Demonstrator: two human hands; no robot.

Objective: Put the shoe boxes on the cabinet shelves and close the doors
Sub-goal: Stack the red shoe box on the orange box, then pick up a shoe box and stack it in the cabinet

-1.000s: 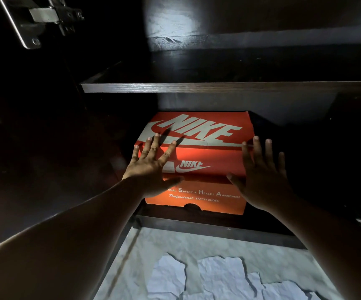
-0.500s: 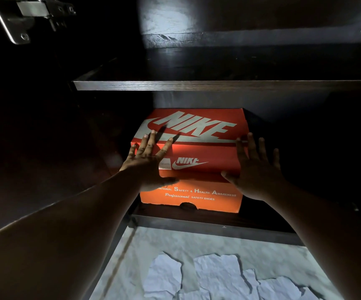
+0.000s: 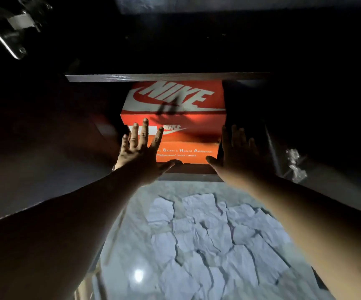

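Nearest the camera lies a pale marble floor (image 3: pixel 131 245) strewn with crumpled white paper (image 3: pixel 207 230). Above it two forearms reach forward into a dark cabinet. The left hand (image 3: pixel 140 148) has its fingers spread and straight, laid flat against the left part of the front face of the orange shoe box (image 3: pixel 175 118), thumb down by the box's bottom edge. The right hand (image 3: pixel 238 148) is likewise spread flat, at the box's right front corner; whether its palm actually touches the cardboard cannot be told in the shadow. Neither hand grips anything.

The box sits on the cabinet's bottom shelf (image 3: pixel 192 168), straight ahead of both hands and between them, the left hand seemingly the more squarely on it. Its short labelled end faces the person; its long axis runs away into the cabinet, beneath the upper shelf (image 3: pixel 166 77). A further push would likely go straight along that axis. A door hinge (image 3: pixel 17 20) shows upper left, so the doors are not yet closed.
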